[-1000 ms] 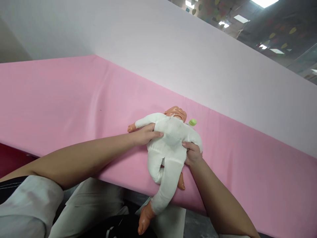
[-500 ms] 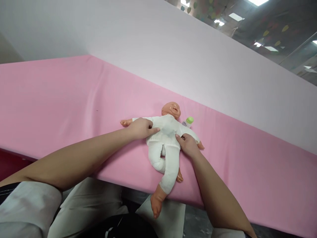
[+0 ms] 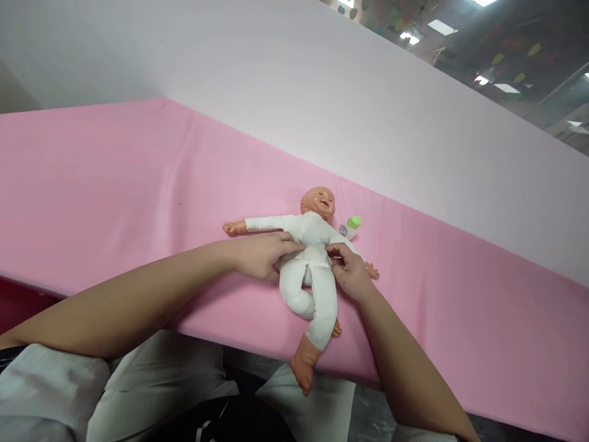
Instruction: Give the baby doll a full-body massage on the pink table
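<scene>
"How many dolls can be counted?"

"One doll (image 3: 315, 255)."

"And how are its parts numbered?"

"One head (image 3: 317, 199), two toy hands (image 3: 235, 228) and two toy feet (image 3: 305, 363) are shown."

"How many bottles are seen?"

"One bottle (image 3: 350, 228) is found, just beside the doll."

"And the person's hands?"

"Two are counted: one left hand (image 3: 260, 253) and one right hand (image 3: 353, 273), placed at opposite sides of the doll."

"What is numbered nearer than the doll?"

"Two sleeves (image 3: 55, 393) and two trouser legs (image 3: 161, 380) are made out."

"Beneath the doll?"

"One table (image 3: 460, 319) is seen."

"And beyond the doll?"

"One wall (image 3: 322, 92) is counted, with several lights (image 3: 442, 27), whose exact number cannot be told."
</scene>
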Tool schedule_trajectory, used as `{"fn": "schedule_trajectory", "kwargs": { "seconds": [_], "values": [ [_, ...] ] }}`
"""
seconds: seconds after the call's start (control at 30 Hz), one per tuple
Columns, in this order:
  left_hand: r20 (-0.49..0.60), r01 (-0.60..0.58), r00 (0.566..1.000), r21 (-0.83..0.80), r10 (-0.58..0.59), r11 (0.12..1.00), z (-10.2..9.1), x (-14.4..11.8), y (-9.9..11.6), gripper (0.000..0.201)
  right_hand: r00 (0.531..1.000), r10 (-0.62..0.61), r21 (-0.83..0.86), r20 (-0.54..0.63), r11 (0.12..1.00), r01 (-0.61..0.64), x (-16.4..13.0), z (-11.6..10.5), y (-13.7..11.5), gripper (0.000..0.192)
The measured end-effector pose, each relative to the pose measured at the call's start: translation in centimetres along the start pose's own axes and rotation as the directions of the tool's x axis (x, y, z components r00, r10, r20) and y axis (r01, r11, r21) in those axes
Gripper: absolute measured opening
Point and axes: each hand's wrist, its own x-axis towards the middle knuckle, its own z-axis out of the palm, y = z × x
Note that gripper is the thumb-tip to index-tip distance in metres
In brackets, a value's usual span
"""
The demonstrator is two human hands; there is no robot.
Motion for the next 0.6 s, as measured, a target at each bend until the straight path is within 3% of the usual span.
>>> {"fn": "schedule_trajectory", "kwargs": {
  "seconds": [0.07, 0.17, 0.27, 0.4, 0.6],
  "values": [
    [0.036, 0.005, 0.999, 0.003, -0.005, 1.000, 0.7, 0.1, -0.5, 0.092, 0.999, -0.004, 0.024, 0.050, 1.000, 0.003, -0.1, 0.0, 0.0, 0.040],
    [0.003, 0.056, 0.998, 0.004, -0.056, 0.998, 1.4, 0.3, -0.9, 0.099, 0.993, -0.008, 0.001, 0.120, 1.000, 0.008, -0.3, 0.1, -0.5, 0.053],
    [-0.027, 0.030, 0.999, -0.109, -0.033, 0.994, 1.0, 0.5, -0.9, 0.084, 0.989, -0.057, 0.002, 0.137, 0.998, 0.057, -0.3, 0.1, -0.8, 0.059],
    [0.004, 0.044, 0.999, -0.276, -0.044, 0.960, 0.2, 0.6, -1.3, 0.061, 0.979, -0.146, 0.084, 0.139, 0.987, 0.135, 0.0, 0.0, -0.8, 0.047],
    [-0.012, 0.043, 0.999, -0.412, -0.053, 0.910, 0.8, 1.5, -3.2, 0.045, 0.983, -0.080, 0.197, 0.164, 0.979, 0.046, 0.2, -0.2, -0.9, 0.033]
  ]
}}
